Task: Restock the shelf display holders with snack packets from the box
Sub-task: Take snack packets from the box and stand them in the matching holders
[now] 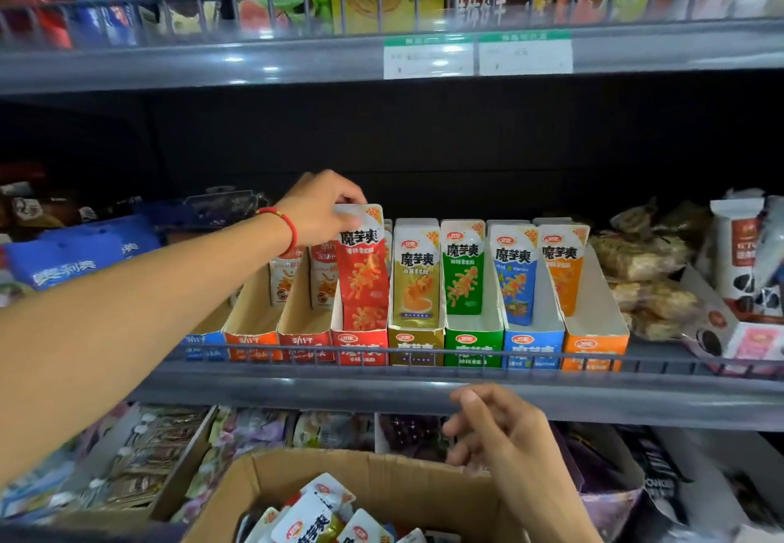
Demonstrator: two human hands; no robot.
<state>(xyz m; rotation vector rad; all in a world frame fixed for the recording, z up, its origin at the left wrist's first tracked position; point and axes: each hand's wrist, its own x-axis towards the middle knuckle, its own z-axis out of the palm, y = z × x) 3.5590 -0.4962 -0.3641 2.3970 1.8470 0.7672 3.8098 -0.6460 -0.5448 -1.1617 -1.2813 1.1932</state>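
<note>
Her left hand pinches a red packet upright in its holder (top edge gripped), right hand loosely curled, empty, above the box.

Glaring in white streaks along the grey shelf edge, washing out the price labels; falling into deep shadow behind the packets; blurring and bowing toward the frame's edges.

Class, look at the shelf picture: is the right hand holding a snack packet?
No, the right hand hovers with nothing in it above the cardboard box, while the left hand pinches the red packet.
</note>
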